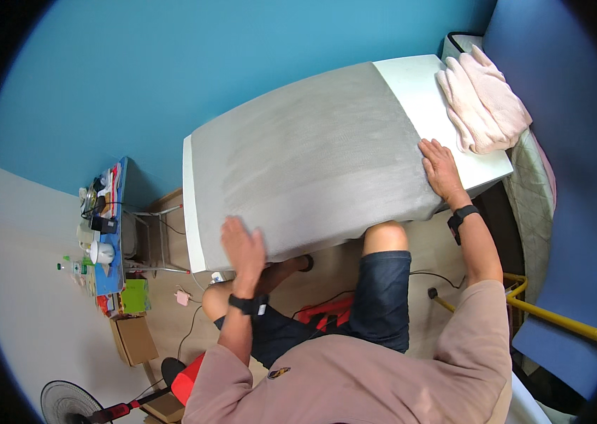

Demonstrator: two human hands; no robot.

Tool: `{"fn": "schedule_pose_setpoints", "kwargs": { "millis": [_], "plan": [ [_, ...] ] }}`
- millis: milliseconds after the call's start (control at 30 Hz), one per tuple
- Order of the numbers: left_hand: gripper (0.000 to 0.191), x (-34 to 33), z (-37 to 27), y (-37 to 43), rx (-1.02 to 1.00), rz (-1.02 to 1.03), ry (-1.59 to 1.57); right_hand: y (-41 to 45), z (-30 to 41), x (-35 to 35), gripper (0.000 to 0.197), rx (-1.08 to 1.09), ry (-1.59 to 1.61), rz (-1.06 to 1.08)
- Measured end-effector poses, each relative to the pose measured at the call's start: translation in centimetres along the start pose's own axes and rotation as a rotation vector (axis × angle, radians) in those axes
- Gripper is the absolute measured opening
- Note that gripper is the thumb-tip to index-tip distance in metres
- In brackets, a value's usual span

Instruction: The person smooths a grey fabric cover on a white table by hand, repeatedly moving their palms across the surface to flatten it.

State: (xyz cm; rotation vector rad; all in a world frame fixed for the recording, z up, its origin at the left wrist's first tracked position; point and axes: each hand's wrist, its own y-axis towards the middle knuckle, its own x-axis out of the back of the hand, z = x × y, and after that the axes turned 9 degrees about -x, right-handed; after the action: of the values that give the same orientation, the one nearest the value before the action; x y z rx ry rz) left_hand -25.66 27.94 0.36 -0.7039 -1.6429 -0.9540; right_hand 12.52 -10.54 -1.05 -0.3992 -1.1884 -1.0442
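Note:
A grey cloth (309,153) lies spread over a white table (407,82), its near edge hanging over the front. My left hand (244,246), slightly blurred, is at the cloth's near left part with palm down and fingers apart; whether it touches the cloth I cannot tell. On the cloth's right edge rests my right hand (440,168), flat and holding nothing. To the right of that hand, a folded pale pink towel-like cloth (484,100) sits on the bare white end of the table.
Against the left wall stands a blue folding table (110,281) bearing a white mug (101,253) and other items. Cardboard boxes (137,339) and a fan (70,405) are at lower left. Cables cross the floor. A yellow metal bar (563,318) is at right, near a quilted mattress (529,185).

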Motion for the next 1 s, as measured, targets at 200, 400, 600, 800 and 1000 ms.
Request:
{"fn": "schedule_pose_setpoints", "kwargs": {
  "millis": [200, 400, 600, 800, 1000],
  "plan": [
    [0.073, -3.2, -20.9, 9.0, -0.367, -0.008, -0.330, 0.0, 0.1, 0.1, 0.045, 0.003, -0.010, -0.018],
    [0.071, -8.3, -37.4, 16.2, -0.482, 0.060, -0.416, 0.0, -0.2, 0.2, 0.043, 0.019, 0.049, -0.038],
    [0.072, -10.6, -37.1, 17.7, -0.498, 0.138, -0.365, 0.1, 0.0, -0.2, 0.042, 0.026, 0.058, -0.050],
    [0.069, -8.5, -27.9, 16.2, -0.486, 0.157, -0.235, -0.2, -0.3, 0.1, 0.046, -0.015, 0.036, -0.024],
    [0.069, -5.3, -8.3, 12.7, -0.156, 0.159, -0.009, 0.0, 0.1, 0.3, 0.046, -0.009, 0.027, -0.007]
  ]
}}
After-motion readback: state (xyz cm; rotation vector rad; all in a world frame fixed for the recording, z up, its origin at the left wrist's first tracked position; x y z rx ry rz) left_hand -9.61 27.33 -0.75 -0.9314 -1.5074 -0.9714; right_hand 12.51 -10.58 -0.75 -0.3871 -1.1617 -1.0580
